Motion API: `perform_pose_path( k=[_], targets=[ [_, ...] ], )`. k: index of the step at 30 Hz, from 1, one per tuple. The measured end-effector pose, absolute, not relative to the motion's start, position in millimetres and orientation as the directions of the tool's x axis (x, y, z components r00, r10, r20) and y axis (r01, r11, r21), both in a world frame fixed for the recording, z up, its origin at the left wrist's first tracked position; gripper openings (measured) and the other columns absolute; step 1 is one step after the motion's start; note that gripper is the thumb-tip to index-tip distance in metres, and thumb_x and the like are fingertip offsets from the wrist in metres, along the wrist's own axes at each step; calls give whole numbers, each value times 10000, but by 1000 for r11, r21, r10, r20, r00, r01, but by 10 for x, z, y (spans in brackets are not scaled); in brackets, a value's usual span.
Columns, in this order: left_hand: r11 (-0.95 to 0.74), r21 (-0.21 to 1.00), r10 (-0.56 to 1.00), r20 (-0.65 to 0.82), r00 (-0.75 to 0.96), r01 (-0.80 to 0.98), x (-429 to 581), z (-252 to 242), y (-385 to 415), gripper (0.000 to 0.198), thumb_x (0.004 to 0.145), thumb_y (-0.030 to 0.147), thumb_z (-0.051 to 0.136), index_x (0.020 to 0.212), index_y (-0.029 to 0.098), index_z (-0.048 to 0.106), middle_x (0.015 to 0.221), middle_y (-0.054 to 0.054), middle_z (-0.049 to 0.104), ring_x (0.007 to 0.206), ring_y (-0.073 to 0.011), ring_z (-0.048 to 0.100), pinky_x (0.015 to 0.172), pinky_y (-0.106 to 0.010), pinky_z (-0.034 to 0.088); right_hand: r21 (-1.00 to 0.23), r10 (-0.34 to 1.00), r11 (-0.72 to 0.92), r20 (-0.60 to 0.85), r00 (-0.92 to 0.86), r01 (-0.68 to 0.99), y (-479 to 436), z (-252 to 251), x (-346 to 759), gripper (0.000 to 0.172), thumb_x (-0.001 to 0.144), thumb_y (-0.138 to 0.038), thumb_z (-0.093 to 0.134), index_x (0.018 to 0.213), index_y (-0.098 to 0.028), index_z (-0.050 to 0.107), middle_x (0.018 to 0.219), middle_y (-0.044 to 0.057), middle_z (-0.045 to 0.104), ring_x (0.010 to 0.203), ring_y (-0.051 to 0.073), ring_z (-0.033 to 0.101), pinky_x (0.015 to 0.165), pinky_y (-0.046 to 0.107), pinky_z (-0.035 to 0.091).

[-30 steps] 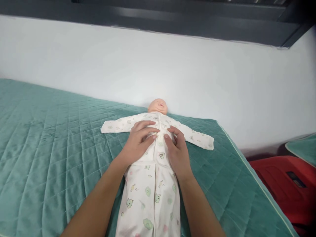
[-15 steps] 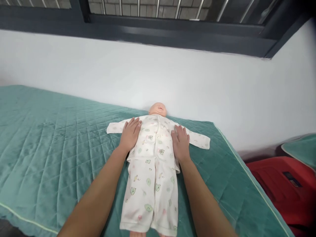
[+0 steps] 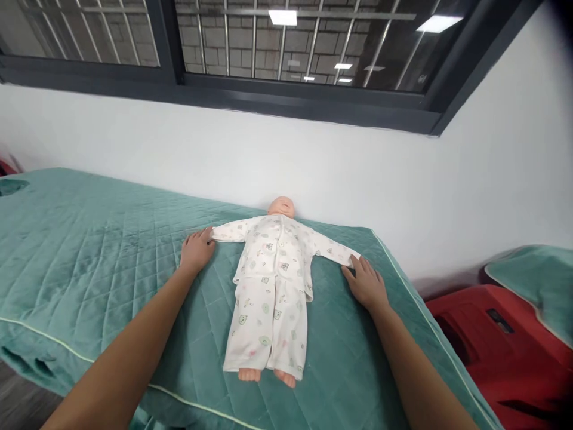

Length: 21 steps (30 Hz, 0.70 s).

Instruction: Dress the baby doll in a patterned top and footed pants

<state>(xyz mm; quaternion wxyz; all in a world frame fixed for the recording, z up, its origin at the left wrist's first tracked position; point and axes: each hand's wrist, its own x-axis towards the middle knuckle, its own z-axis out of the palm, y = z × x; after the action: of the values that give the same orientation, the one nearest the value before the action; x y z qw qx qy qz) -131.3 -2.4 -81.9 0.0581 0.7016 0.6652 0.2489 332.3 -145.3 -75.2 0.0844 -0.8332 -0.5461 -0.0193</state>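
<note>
A baby doll (image 3: pixel 282 206) lies on its back on a green quilted cover, arms spread wide and bare feet showing. It wears a white long-sleeved top (image 3: pixel 273 248) and matching trousers (image 3: pixel 266 322) printed with small green and pink figures. My left hand (image 3: pixel 197 248) rests at the cuff of the sleeve on the left, its fingertips touching the fabric. At the other sleeve's cuff lies my right hand (image 3: pixel 366 282), fingers stretched out and thumb apart. Both of the doll's own hands are out of sight around the cuffs.
The green quilted cover (image 3: pixel 134 239) has pale piping along its edges and meets a white wall (image 3: pixel 250 152) behind the doll. A dark-framed window (image 3: pixel 290 95) with metal bars is above. On the right stands a red plastic chair (image 3: pixel 487 340) with green cloth over it.
My hands have moved outward from the sides of the doll's top to its two sleeve cuffs. The view has tilted up, showing more window and the doll's feet.
</note>
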Motion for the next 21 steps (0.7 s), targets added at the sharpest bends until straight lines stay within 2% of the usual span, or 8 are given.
perform_pose_path(
  k=[6,10,14,19,21],
  targets=[
    [-127,435,957,289,-4,891,-1312,-787,-40,440,978,126,375,1402,111,491,1355,-133,599,1218,-280,555,1059,-521,376,-102,899,-410,125,421,906,-1416,-742,3280,652,984,-545,243,1529,-195,314,1596,143,287,1487,278,235,1184,484,216],
    [-90,468,944,320,-74,879,-1352,-800,-10,463,995,121,291,1406,160,500,1404,-117,561,1211,-278,576,1003,-469,433,-101,898,-415,115,425,904,-1415,-736,3298,656,983,-542,249,1530,-185,313,1596,138,290,1487,272,235,1187,474,211],
    [-48,480,941,317,-122,876,-1346,-805,17,485,956,91,336,1387,186,537,1366,-133,593,1199,-285,588,986,-430,433,-101,898,-413,119,423,905,-1413,-735,3299,655,982,-540,252,1522,-178,329,1593,134,300,1483,266,246,1190,467,205],
    [-18,486,950,280,-137,874,-1351,-788,14,523,856,15,436,1368,65,531,1241,-164,658,1153,-293,596,991,-445,403,-101,895,-421,117,431,901,-1404,-739,3292,654,978,-545,258,1520,-187,336,1594,127,298,1484,276,244,1185,482,216],
    [-4,499,949,274,-154,867,-1365,-787,15,517,859,16,436,1364,66,532,1240,-157,662,1135,-272,602,991,-430,407,-99,895,-421,118,430,902,-1403,-740,3290,652,979,-547,250,1518,-190,339,1593,124,303,1481,276,249,1182,483,222]
  ],
)
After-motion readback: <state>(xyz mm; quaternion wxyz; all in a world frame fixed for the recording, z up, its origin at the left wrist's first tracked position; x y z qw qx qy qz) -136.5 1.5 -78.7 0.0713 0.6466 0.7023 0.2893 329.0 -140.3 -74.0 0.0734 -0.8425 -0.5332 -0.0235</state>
